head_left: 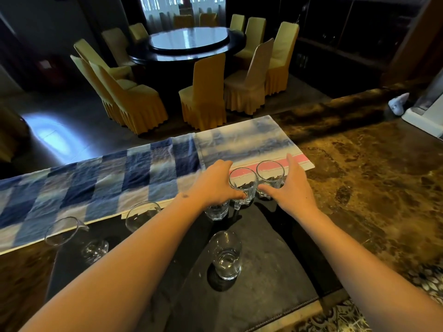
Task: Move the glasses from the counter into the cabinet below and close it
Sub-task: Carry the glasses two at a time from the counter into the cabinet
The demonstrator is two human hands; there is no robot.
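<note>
Several clear glasses stand on a dark mat (271,264) on the marble counter (364,192). My left hand (213,185) grips a glass mug (242,182), fingers behind it and thumb across its front. My right hand (293,190) holds the glass next to it (270,172), thumb in front and fingers round the right side. A faceted tumbler (217,212) stands just under my left wrist. A tall glass (226,256) stands nearer me, a round stemless glass (141,215) further left, and a spouted glass (72,234) at the far left. The cabinet is out of view.
A blue checked cloth (96,188) and a white cloth with a pink stripe (247,142) lie along the counter's far edge. A small white object (399,105) sits at the far right. Beyond the counter stand a round dining table (189,41) and several yellow-covered chairs.
</note>
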